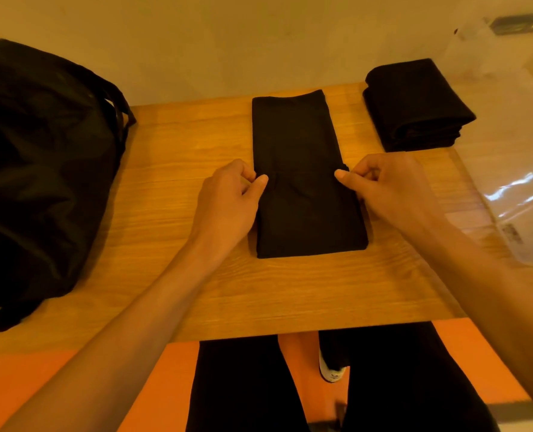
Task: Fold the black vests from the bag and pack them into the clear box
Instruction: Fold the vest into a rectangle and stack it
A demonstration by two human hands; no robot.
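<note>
1. The left fingers (260, 181) are curled, thumb against forefinger, pinching the left edge of a black vest (302, 213) where a fold line crosses it.
2. The right fingers (341, 174) are curled the same way and pinch the right edge of the vest at that line.
3. The left hand (227, 201) lies knuckles up just left of the cloth. The right hand (390, 191) mirrors it on the right side. Both forearms reach in from the near edge.
4. The vest is folded into a long narrow strip that lies flat in the middle of the desk (181, 269), running from near to far. Its near half is a doubled layer, and the top edge of that layer sits between the two hands.
5. At the far right of the desk, well apart from the hands, sits a stack of folded vests (415, 110).
6. Right of that stack, past the right edge of the desk, is the clear box (521, 194). It is see-through plastic with a small label on its near side, and its outline is hard to make out.
7. The black bag (40, 166) slumps over the left end of the desk, its straps trailing at the far and near sides.
8. Below the near edge are the person's legs in black trousers (415, 385), one white shoe (330, 371) and an orange floor (56, 391).
</note>
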